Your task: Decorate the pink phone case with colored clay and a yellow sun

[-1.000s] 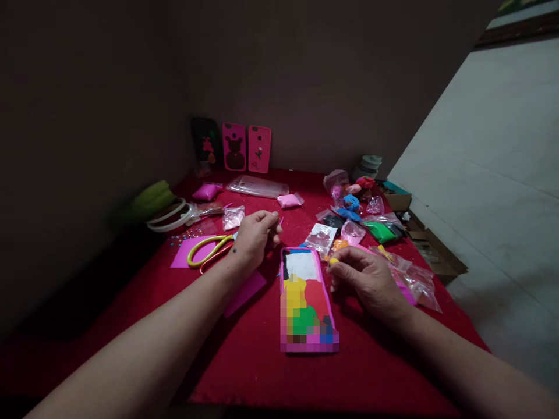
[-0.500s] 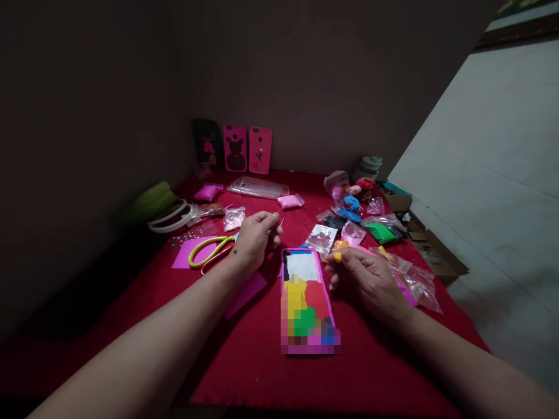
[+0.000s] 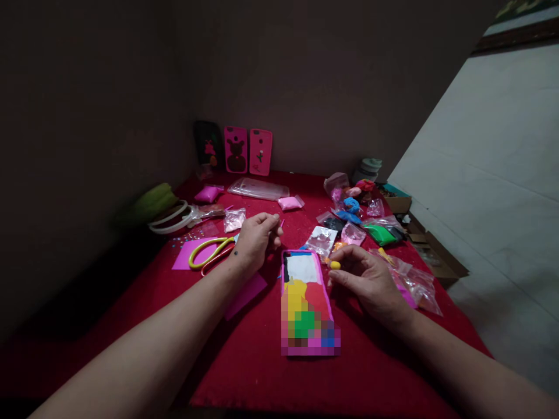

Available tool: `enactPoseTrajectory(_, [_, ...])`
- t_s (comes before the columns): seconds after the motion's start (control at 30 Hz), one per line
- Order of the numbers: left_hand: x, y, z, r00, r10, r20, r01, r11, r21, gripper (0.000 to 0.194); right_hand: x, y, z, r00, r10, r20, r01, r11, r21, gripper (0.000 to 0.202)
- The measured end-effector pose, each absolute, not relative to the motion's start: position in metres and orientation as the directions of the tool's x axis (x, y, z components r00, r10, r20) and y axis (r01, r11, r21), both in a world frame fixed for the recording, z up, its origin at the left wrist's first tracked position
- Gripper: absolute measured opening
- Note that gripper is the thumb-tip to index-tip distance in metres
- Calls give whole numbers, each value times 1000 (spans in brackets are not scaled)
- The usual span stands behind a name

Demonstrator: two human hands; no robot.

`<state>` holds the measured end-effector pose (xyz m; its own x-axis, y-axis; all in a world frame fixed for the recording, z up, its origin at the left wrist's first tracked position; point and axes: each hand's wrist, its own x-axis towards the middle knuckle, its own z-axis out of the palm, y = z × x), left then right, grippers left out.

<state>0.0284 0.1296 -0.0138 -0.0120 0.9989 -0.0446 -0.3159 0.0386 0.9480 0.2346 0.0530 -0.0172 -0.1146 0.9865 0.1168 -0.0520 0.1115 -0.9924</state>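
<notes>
A phone case (image 3: 304,269) with a pink rim lies on the table, its back covered with patches of white, yellow, red and green clay; its near end is blurred into blocks. My right hand (image 3: 371,285), just right of the case, pinches a small lump of yellow clay (image 3: 335,265) between thumb and forefinger. Beyond the case's far left corner, my left hand (image 3: 261,237) is closed with its fingertips together. A thin pink sliver (image 3: 282,223) shows beside those fingertips; whether they grip it I cannot tell. Yellow-handled scissors (image 3: 204,251) lie partly behind my left wrist.
Bags of coloured clay (image 3: 381,233) crowd the right side of the red cloth (image 3: 262,372). Clear phone cases (image 3: 258,188) lie at the back, and decorated cases (image 3: 236,150) lean on the wall. White-handled scissors (image 3: 172,215) and pink sheets (image 3: 247,294) are on the left.
My right thumb has dropped and its fingers have shifted around the yellow clay, which sits slightly lower and further left. My left hand has hardly moved.
</notes>
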Motion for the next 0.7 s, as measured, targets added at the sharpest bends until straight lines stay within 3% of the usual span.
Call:
enactPoseTrajectory(0.2, [28,129,-12,-12,999,-43,-314,37,949,22,234,54,-16,-96,976,194,-38,191,-981,26])
enactPoseTrajectory(0.7, [28,128,-13,-9,999,-41,-305,36,952,21,238,52,-21,-137,990,44,-50,38,-998,32])
